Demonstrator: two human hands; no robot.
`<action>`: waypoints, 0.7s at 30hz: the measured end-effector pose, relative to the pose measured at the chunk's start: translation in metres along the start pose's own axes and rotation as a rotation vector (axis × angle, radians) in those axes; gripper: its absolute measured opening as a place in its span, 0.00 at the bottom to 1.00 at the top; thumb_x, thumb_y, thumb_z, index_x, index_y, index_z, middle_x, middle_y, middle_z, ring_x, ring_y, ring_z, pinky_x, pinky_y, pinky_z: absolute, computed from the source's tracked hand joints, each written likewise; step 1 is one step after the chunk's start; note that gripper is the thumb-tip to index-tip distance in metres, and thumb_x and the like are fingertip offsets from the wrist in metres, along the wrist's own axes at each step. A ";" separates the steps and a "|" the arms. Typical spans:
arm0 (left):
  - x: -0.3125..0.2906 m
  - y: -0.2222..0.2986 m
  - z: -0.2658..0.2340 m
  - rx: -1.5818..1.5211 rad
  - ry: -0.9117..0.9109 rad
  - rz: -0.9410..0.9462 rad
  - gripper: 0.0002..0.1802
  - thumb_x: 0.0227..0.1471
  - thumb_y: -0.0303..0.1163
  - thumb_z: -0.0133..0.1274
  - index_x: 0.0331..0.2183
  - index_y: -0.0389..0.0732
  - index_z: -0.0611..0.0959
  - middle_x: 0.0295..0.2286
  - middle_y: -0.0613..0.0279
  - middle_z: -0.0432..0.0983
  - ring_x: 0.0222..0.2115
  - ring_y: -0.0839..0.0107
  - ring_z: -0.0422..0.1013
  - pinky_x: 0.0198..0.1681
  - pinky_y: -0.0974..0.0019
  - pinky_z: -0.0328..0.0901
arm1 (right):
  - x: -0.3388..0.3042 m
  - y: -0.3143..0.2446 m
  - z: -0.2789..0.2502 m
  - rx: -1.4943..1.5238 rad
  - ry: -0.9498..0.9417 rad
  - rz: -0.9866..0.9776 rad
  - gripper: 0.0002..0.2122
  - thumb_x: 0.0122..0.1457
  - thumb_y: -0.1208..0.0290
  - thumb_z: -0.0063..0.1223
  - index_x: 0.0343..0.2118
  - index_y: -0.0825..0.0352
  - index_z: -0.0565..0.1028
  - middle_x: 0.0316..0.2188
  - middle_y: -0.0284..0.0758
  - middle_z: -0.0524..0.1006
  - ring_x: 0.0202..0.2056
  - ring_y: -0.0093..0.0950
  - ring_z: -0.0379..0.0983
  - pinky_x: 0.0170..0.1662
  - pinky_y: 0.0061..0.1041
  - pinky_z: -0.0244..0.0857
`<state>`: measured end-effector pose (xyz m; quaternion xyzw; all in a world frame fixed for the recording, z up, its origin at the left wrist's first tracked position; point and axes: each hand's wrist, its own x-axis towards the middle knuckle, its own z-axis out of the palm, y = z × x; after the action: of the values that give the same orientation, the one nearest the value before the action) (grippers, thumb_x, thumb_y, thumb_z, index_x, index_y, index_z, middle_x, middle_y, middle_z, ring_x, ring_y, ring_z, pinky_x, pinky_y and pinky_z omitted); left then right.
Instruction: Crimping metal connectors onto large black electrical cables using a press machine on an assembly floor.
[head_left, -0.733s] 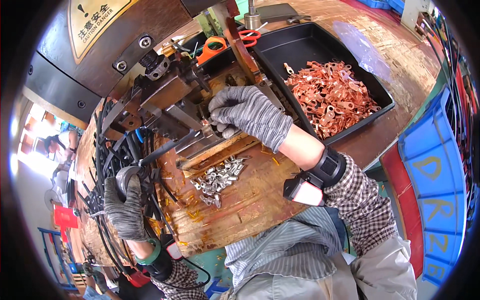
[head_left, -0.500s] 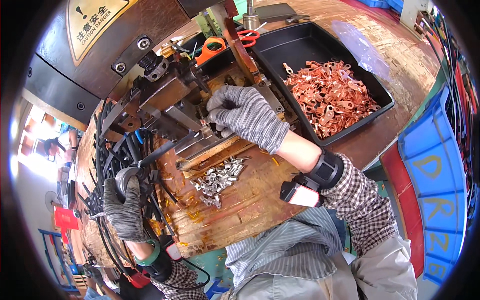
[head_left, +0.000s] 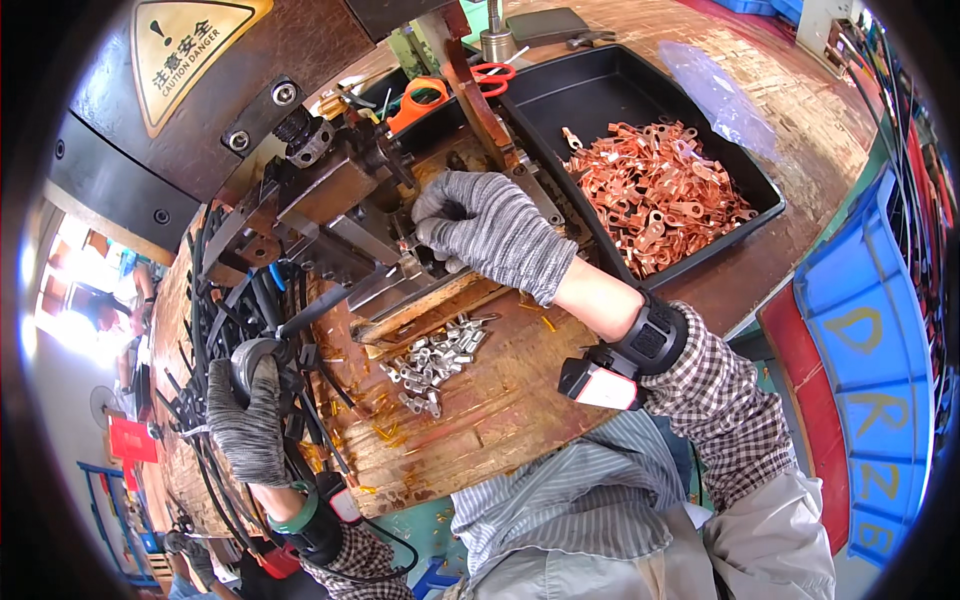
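Against the press tooling [head_left: 340,215], my gloved right hand [head_left: 495,235] has its fingers curled at the die; I cannot tell whether they pinch anything. Left of the press tooling, my left hand [head_left: 250,420] is clenched around a bundle of black cables [head_left: 215,300]. Just below the tooling, silver terminals [head_left: 435,360] lie heaped on the wooden surface [head_left: 480,420]. Right of it, a black tray [head_left: 600,100] holds copper lugs [head_left: 660,195].

black tray [head_left: 745,215] of copper lugs [head_left: 660,190], orange scissors [head_left: 417,98], silver terminals [head_left: 435,360].
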<state>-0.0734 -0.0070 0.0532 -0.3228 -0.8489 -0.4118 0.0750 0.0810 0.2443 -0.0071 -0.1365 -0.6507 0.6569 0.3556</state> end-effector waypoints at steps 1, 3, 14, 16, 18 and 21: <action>0.000 0.005 -0.001 0.023 -0.017 0.004 0.22 0.48 0.33 0.55 0.43 0.31 0.72 0.33 0.62 0.73 0.30 0.78 0.67 0.33 0.76 0.65 | 0.001 0.001 0.000 -0.057 0.012 -0.052 0.06 0.45 0.74 0.56 0.26 0.68 0.75 0.21 0.36 0.75 0.23 0.26 0.72 0.29 0.24 0.66; 0.000 0.008 -0.001 0.046 -0.034 0.010 0.22 0.48 0.33 0.55 0.43 0.31 0.72 0.33 0.62 0.73 0.30 0.78 0.67 0.33 0.76 0.65 | 0.002 0.002 -0.001 -0.115 0.024 -0.105 0.06 0.44 0.73 0.56 0.26 0.67 0.75 0.21 0.37 0.75 0.25 0.28 0.73 0.31 0.25 0.66; -0.003 0.007 -0.001 -0.047 -0.032 -0.033 0.21 0.47 0.33 0.56 0.42 0.32 0.73 0.33 0.62 0.73 0.30 0.78 0.67 0.34 0.76 0.64 | -0.018 -0.025 -0.010 -0.464 0.138 -0.241 0.09 0.50 0.69 0.55 0.32 0.68 0.73 0.21 0.32 0.71 0.24 0.17 0.67 0.30 0.18 0.63; -0.003 0.009 0.000 -0.039 -0.042 -0.024 0.21 0.47 0.33 0.56 0.42 0.32 0.73 0.33 0.62 0.73 0.30 0.78 0.67 0.33 0.76 0.64 | -0.029 -0.030 -0.016 -0.472 0.172 -0.238 0.08 0.51 0.70 0.54 0.32 0.67 0.73 0.21 0.29 0.71 0.23 0.17 0.65 0.28 0.17 0.61; -0.002 0.010 0.002 -0.031 -0.053 -0.013 0.21 0.47 0.33 0.56 0.42 0.32 0.73 0.32 0.62 0.73 0.30 0.78 0.67 0.32 0.76 0.64 | -0.040 -0.030 -0.024 -0.259 0.247 -0.205 0.07 0.49 0.69 0.54 0.29 0.65 0.73 0.19 0.33 0.72 0.19 0.22 0.65 0.26 0.22 0.62; 0.001 0.001 0.006 -0.061 -0.041 -0.028 0.20 0.47 0.33 0.56 0.40 0.32 0.73 0.32 0.63 0.72 0.29 0.79 0.66 0.31 0.76 0.64 | -0.063 -0.032 -0.037 -0.189 0.300 -0.178 0.06 0.51 0.70 0.53 0.29 0.66 0.73 0.20 0.29 0.71 0.19 0.17 0.62 0.24 0.18 0.59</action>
<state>-0.0727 -0.0016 0.0508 -0.3215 -0.8417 -0.4317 0.0422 0.1585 0.2283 0.0014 -0.2075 -0.6586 0.5312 0.4910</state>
